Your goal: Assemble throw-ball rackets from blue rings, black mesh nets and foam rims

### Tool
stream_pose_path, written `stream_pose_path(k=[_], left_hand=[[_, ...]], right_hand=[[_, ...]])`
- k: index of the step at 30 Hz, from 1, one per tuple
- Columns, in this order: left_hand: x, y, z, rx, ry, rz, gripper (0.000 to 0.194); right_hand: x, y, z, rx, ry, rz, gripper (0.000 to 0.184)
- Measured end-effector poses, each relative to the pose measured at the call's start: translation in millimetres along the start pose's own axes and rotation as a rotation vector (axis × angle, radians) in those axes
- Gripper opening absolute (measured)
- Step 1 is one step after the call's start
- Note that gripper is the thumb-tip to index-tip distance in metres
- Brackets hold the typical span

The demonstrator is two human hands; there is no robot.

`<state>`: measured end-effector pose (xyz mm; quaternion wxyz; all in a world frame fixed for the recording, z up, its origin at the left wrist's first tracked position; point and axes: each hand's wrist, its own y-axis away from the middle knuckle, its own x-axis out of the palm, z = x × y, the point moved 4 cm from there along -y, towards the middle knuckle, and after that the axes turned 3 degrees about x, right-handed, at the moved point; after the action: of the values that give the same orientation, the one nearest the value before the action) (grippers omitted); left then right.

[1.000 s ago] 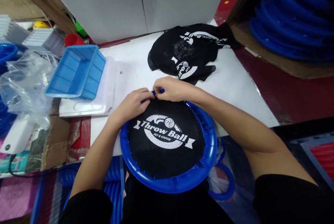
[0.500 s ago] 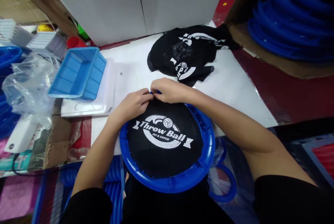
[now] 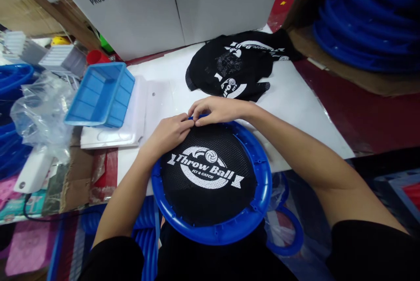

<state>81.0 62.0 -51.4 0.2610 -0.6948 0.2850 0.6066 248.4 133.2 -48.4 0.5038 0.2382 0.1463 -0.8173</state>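
Observation:
A blue plastic ring [image 3: 216, 234] rests against the near table edge and my lap. Inside it lies a black mesh disc [image 3: 210, 206] with a white "Throw Ball" print, its edge against small pegs on the ring. My left hand [image 3: 172, 133] is closed on the ring's far rim, fingertips pressed where mesh meets plastic. Thumb and forefinger of my right hand [image 3: 218, 110] meet at the same spot, beside the left fingertips, pinching at the rim. Whether they catch the mesh edge is hidden by the fingers. More printed black mesh pieces [image 3: 229, 64] lie loosely just beyond.
A large white carton [image 3: 138, 14] stands at the back. To the left, a blue bin [image 3: 101, 93] sits on a white plastic piece, near a clear plastic bag [image 3: 42, 110]. Stacked blue rings [image 3: 364, 32] fill a box at the right. White sheeting [image 3: 311, 119] covers the tabletop.
Both hands stay at the far rim. My right fingers have lifted into a more arched pinch, and the left fingers lie flatter. The ring has barely moved.

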Motion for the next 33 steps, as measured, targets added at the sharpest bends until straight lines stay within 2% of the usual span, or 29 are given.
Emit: stream_pose_path(k=[6, 11, 14, 17, 19, 21, 23, 25, 27, 30, 33], left_hand=[[4.9, -1, 0, 0.002, 0.003, -0.034, 0.030], [6.2, 1, 3, -0.021, 0.060, -0.054, 0.030], [5.8, 4, 5, -0.058, 0.157, -0.094, 0.026], [5.8, 7, 8, -0.153, 0.260, -0.167, 0.021], [3.9, 8, 10, -0.186, 0.318, -0.255, 0.018], [-0.6, 10, 8, -0.148, 0.370, -0.356, 0.017], [-5.8, 12, 4, -0.048, 0.407, -0.398, 0.017], [-9.7, 13, -1, 0.051, 0.419, -0.357, 0.015], [-10.9, 13, -3, 0.091, 0.405, -0.268, 0.010], [-9.3, 13, -3, 0.067, 0.347, -0.162, 0.016], [-7.5, 13, 0, 0.029, 0.297, -0.139, 0.024]], right_hand=[[10, -2, 0, 0.044, 0.036, -0.078, 0.011], [19, -1, 7, -0.047, 0.201, -0.125, 0.022], [24, 0, 8, -0.106, 0.313, -0.095, 0.025], [26, 0, 4, -0.165, 0.317, -0.014, 0.023], [26, -1, -2, -0.183, 0.297, 0.023, 0.023], [25, -2, -7, -0.181, 0.286, 0.036, 0.024], [25, -4, -10, -0.175, 0.270, 0.047, 0.023], [25, -4, -11, -0.167, 0.244, 0.057, 0.020], [23, -4, -10, -0.147, 0.194, 0.061, 0.019], [11, 1, -8, -0.075, 0.083, 0.055, 0.027], [-10, 11, -7, 0.010, 0.003, -0.006, 0.035]])
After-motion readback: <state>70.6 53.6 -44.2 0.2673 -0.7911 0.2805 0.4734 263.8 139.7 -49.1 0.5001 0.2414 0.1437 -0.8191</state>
